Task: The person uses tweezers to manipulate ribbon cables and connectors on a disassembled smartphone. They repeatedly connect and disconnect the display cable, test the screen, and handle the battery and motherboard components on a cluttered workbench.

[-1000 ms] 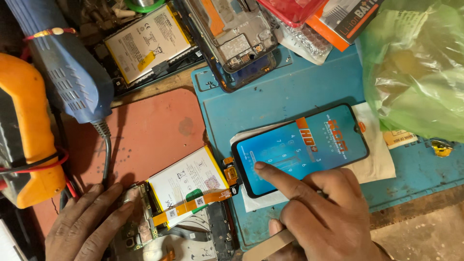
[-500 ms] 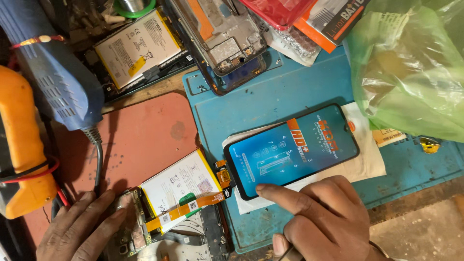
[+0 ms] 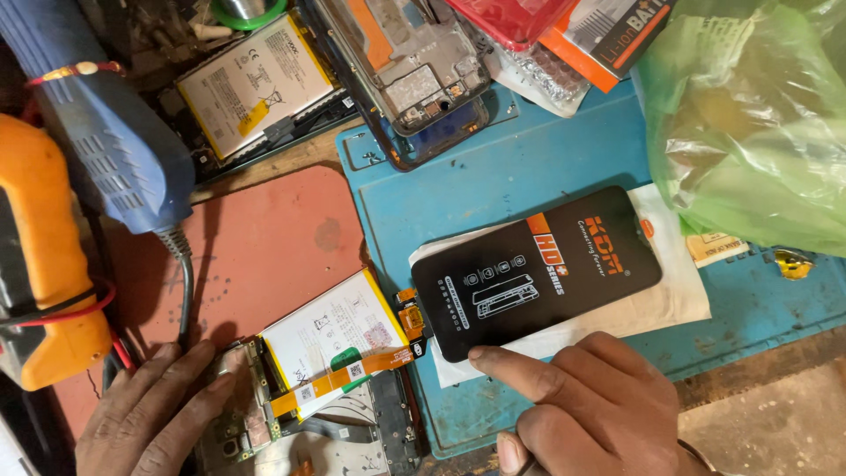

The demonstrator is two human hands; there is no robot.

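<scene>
Cluttered repair bench: blue mat (image 3: pixel 564 167), red mat (image 3: pixel 264 247). Screen (image 3: pixel 538 271) lies flat on white paper (image 3: pixel 670 300), long axis running lower left to upper right. Right hand (image 3: pixel 586 405) grips nothing, forefinger at screen's lower edge. Left hand (image 3: pixel 150 419) open, fingers resting on opened phone (image 3: pixel 308 414)

I'm looking down at a phone-repair workbench: a blue silicone work mat (image 3: pixel 546 176), a bare white phone battery (image 3: pixel 256 84), a stripped grey phone frame (image 3: pixel 410 75), a blue hot-air tool (image 3: pixel 97 132) and an orange meter (image 3: pixel 44 264) crowd it.
</scene>
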